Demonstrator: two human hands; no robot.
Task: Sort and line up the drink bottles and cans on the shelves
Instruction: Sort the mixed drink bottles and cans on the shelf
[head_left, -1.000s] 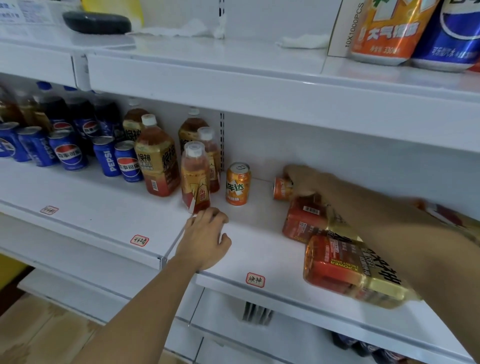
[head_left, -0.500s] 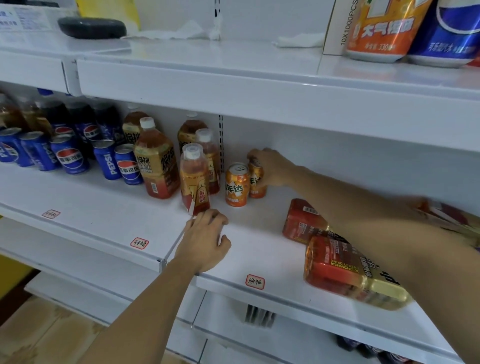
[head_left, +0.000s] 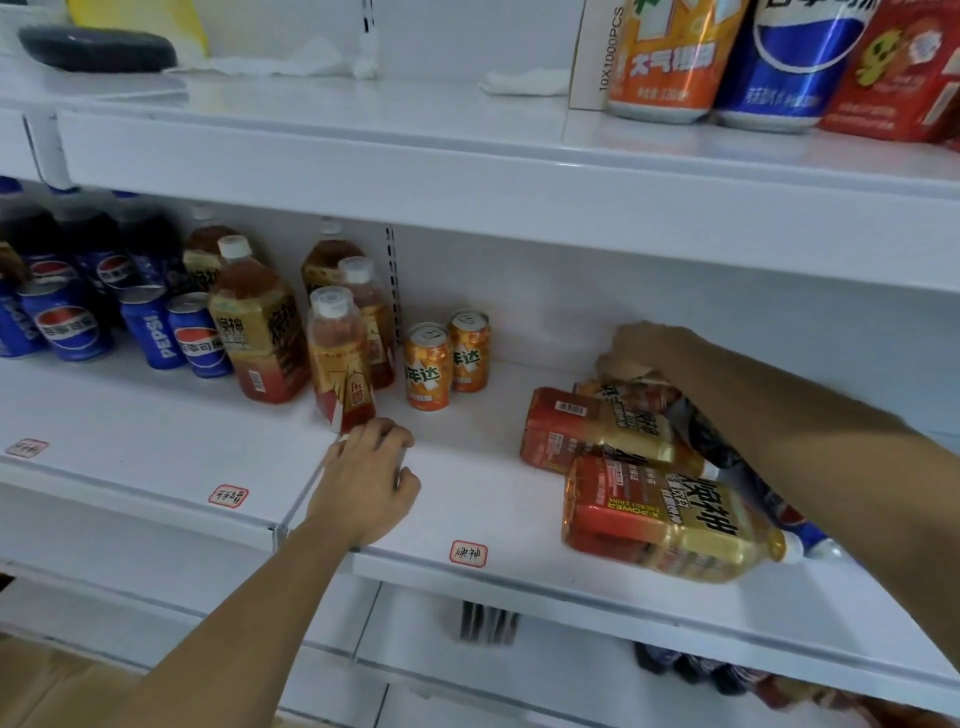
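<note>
Hands (head_left: 363, 483) flanking upright orange cans (head_left: 447, 358).

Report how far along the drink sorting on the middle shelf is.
Done: two small orange cans stand upright together beside the upright amber tea bottles. In hand: the right hand grips a toppled bottle at the back. Left: the big red-and-yellow bottles lying on their sides. The left hand rests on the shelf.

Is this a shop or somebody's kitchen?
Probably a small shop. White shelves carry handwritten labels on the front edge, and the same drinks stand in groups: Pepsi cans, orange cans, tea bottles.
</note>
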